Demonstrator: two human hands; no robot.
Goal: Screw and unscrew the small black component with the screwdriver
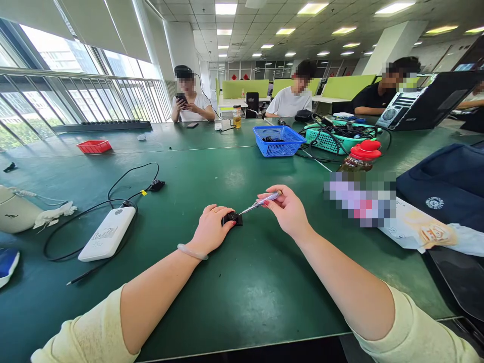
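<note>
Near the middle of the green table point(181, 176), my left hand point(212, 229) grips a small black part point(235, 219), its fingers over the top and the thumb at the near side. My right hand point(288, 212) pinches a screwdriver point(260, 202) with a clear handle. The screwdriver slants down to the left, and its tip meets the top of the black part; the exact contact spot is too small to make out.
A white power bank point(108, 234) with black cables lies left. Farther back are a red tray point(94, 146), a blue basket point(280, 147) and a green basket point(328, 142). A red-lidded jar point(365, 151) and dark bag point(449, 176) are right. Several people sit beyond.
</note>
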